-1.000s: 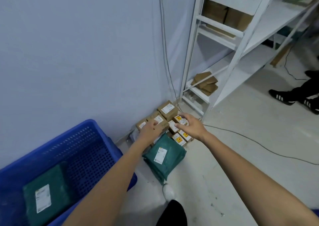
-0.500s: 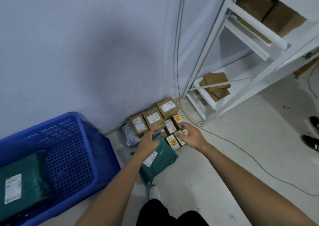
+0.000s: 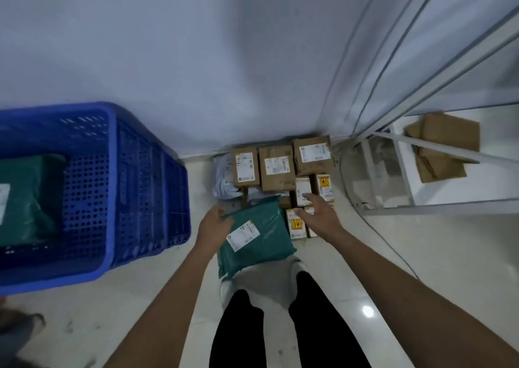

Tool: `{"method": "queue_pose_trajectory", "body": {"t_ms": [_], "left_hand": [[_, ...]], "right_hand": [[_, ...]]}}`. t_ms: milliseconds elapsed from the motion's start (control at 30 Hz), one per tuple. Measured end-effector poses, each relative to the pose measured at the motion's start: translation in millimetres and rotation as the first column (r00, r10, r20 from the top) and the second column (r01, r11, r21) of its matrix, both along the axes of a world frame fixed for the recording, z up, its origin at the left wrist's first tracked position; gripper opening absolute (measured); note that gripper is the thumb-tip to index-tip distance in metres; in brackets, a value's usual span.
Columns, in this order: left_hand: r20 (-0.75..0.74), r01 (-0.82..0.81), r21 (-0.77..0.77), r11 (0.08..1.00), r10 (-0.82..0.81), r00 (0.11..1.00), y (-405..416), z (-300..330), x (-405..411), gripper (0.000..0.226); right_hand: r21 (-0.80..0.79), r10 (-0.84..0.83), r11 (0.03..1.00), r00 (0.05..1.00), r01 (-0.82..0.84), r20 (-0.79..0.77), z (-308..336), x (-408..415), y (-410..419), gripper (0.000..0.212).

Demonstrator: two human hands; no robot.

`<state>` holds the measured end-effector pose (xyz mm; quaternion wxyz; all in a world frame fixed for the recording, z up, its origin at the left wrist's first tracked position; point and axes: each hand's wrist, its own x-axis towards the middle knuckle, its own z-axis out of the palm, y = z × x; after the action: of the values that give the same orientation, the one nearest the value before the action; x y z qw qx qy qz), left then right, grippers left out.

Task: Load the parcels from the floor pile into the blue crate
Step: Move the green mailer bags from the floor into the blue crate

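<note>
The blue crate (image 3: pixel 118 188) sits at far left with one green parcel (image 3: pixel 28 199) inside. Right of the crate, the left hand (image 3: pixel 214 225) grips the left edge of a green mailer (image 3: pixel 258 238), whose long axis runs diagonally, upper end toward the wall. Further right of the crate, the right hand (image 3: pixel 318 216) hovers open, fingers spread, over small labelled boxes (image 3: pixel 297 223). Three brown cartons (image 3: pixel 276 168) line the wall beyond.

Looked like perforated hard plastic, slightly glossy: blue crate (image 3: pixel 140 188). Crinkled, faintly shiny plastic film with a white paper label: green mailer bag (image 3: pixel 254 237). Matt brown cardboard, paper labels stuck on: boxes (image 3: pixel 276 168). Polished, reflective pale surface: floor (image 3: pixel 393 277). White-painted metal: shelving frame (image 3: pixel 404 171).
</note>
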<state>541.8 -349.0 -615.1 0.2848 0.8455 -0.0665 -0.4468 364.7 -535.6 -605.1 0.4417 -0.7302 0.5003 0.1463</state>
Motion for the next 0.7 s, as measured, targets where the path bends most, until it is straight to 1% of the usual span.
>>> {"method": "queue_pose_trajectory", "body": {"t_ms": [100, 200, 367, 433, 500, 567, 600, 667, 700], "left_hand": [[-0.048, -0.106, 0.057, 0.993, 0.109, 0.993, 9, -73, -4, 0.021], [-0.086, -0.181, 0.126, 0.975, 0.192, 0.978, 32, -150, -14, 0.022], [-0.122, -0.133, 0.257, 0.957, 0.169, 0.978, 75, -265, -42, 0.039], [-0.157, -0.16, 0.277, 0.947, 0.209, 0.965, 85, -301, -49, 0.054], [-0.187, -0.246, 0.297, 0.923, 0.309, 0.932, 92, -336, -51, 0.066], [-0.2, -0.336, 0.318, 0.886, 0.409, 0.89, 97, -367, -53, 0.068], [-0.205, -0.355, 0.327, 0.876, 0.432, 0.878, 99, -380, -53, 0.068], [-0.231, -0.341, 0.32, 0.884, 0.422, 0.877, 100, -401, -55, 0.065], [-0.246, -0.326, 0.301, 0.896, 0.403, 0.881, 99, -407, -55, 0.061]], "right_hand": [[0.06, 0.001, 0.998, 0.999, 0.002, -0.042, -76, -5, -10, 0.063], [0.121, 0.027, 0.993, 0.993, -0.012, -0.117, -151, -19, -10, 0.067], [0.151, 0.123, 0.984, 0.977, -0.097, -0.173, -262, -37, -8, 0.067], [0.18, 0.12, 0.98, 0.977, -0.088, -0.175, -300, -38, -5, 0.069], [0.214, 0.081, 0.976, 0.982, -0.044, -0.168, -335, -37, -1, 0.072], [0.257, 0.013, 0.966, 0.986, 0.03, -0.165, -366, -36, 6, 0.071], [0.285, -0.032, 0.956, 0.987, 0.076, -0.155, -379, -35, 10, 0.066], [0.344, -0.103, 0.928, 0.986, 0.143, -0.131, -400, -33, 20, 0.056], [0.363, -0.124, 0.918, 0.985, 0.16, -0.123, -408, -33, 24, 0.056]]}}
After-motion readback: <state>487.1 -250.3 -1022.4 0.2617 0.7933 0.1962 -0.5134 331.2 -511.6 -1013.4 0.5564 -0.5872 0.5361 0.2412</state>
